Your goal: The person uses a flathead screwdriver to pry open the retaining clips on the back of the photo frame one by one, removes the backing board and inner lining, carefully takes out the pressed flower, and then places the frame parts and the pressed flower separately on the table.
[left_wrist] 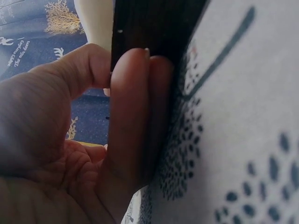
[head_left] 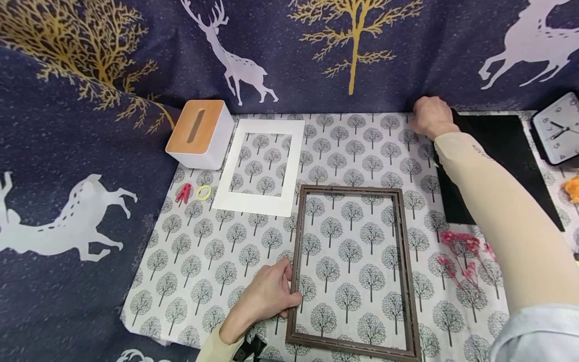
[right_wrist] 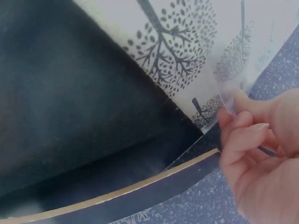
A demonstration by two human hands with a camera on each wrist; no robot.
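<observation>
My left hand (head_left: 270, 289) pinches the left side of an empty brown picture frame (head_left: 406, 271) lying on the cloth. In the left wrist view the frame's side (left_wrist: 154, 23) is a dark bar, with fingertips pressed to it. My right hand (head_left: 431, 116) is at the far left corner of a black backing board (head_left: 497, 151). In the right wrist view, thumb and finger of the right hand (right_wrist: 266, 149) pinch the corner of a thin clear sheet (right_wrist: 229, 95). The board's tan edge (right_wrist: 117, 192) runs beside the fingers. How far the clear sheet extends is hard to see.
A white mat (head_left: 294, 168) with a cut-out window lies left of centre, by a wood-topped tissue box (head_left: 217, 146). Near it are a red clip (head_left: 184, 193) and a yellow ring of tape (head_left: 203, 192). Pink dried flowers (head_left: 466, 246) and a clock (head_left: 558, 128) are at right.
</observation>
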